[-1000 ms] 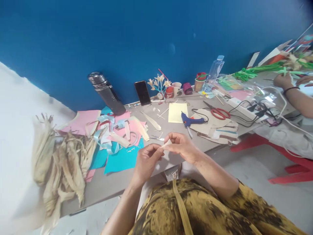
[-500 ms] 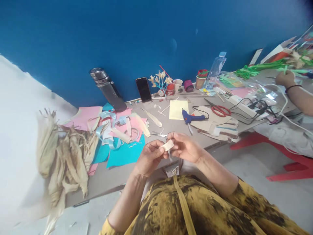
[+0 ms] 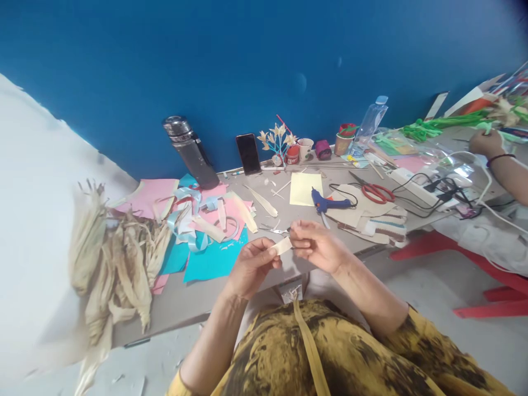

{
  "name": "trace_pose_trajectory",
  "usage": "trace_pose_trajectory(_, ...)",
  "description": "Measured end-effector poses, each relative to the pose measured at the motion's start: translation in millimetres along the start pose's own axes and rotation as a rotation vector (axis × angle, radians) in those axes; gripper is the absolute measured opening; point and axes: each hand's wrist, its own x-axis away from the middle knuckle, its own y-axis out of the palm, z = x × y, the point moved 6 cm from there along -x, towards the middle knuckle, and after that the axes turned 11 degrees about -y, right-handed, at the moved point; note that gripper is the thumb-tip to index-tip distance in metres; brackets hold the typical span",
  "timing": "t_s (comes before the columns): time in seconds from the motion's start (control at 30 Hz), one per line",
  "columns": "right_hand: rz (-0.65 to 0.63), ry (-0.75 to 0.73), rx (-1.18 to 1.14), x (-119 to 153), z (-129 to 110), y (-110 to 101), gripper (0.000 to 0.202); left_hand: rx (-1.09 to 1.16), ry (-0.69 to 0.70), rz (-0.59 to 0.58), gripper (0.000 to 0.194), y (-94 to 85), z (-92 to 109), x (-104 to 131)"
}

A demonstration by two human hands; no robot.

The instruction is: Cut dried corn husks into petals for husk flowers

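Note:
My left hand [image 3: 254,264] pinches a short pale strip of corn husk [image 3: 283,246] between thumb and fingers, just above the table's front edge. At the strip's other end is my right hand [image 3: 315,246], its fingers curled and closed on that end; the exact contact is partly hidden. Just behind the hands lie small scissors [image 3: 273,229], their handle end partly covered by my right hand. A long loose husk piece [image 3: 263,201] rests farther back. To the right, a blue glue gun [image 3: 330,203] lies beside a pale yellow paper sheet [image 3: 300,184].
Dried corn husks [image 3: 124,269] hang over the table's left edge near coloured paper [image 3: 216,258] and ribbon. A thermos [image 3: 192,154], phone [image 3: 248,154] and husk flowers [image 3: 277,137] stand along the wall. Red scissors [image 3: 377,192], gloves [image 3: 383,223] and a power strip [image 3: 416,184] lie right, near another person's hand [image 3: 487,144].
My right hand has shifted slightly right along the strip, and more of the strip's flat face shows. The whole view has swung a little to the left.

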Motion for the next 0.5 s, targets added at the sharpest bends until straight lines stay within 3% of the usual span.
trace_pose_trajectory(0.1,0.001,-0.134,0.167,0,-11,-4,0.03,0.126,-0.044,-0.024,0.025,-1.1,-2,-2)
trace_pose_trajectory(0.2,-0.127,-0.265,0.499,2,-21,8,0.038,0.298,-0.175,-0.117,0.024,6.9,-10,-6)
trace_pose_trajectory(0.33,-0.212,-0.316,0.692,1,-27,21,0.02,0.343,-0.305,-0.175,0.025,16.3,-19,-7)
trace_pose_trajectory(0.4,-0.158,-0.278,0.667,-2,-26,19,0.026,0.238,-0.244,-0.107,0.033,13.2,-18,-7)
trace_pose_trajectory(0.5,-0.042,-0.248,0.719,-6,-22,10,0.03,-0.013,-0.006,0.096,0.036,2.8,-8,-3)
